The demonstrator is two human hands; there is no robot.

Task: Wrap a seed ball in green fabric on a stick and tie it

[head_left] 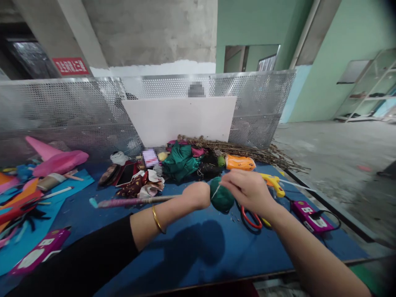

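Note:
A dark green cloth ball (222, 198) is between my two hands, above the blue table. My left hand (197, 195) is closed in a fist against the ball's left side and holds it, its fingers mostly hidden. With the fingers of my right hand (247, 187) pinched together at the ball's upper right, I hold a thin white string (217, 189) that crosses the cloth. A stick wrapped in purple (123, 202) runs behind my left wrist; whether I touch it, I cannot tell. Red-handled scissors (252, 218) lie just below my right hand.
A yellow glue gun (274, 184) and a purple power strip (311, 216) are at the right. Crumpled green cloth (181, 161), dried stalks (247, 147) and an orange packet (240, 162) lie at the back, before a white board (185, 119). Coloured felt pieces (58, 163) cover the left.

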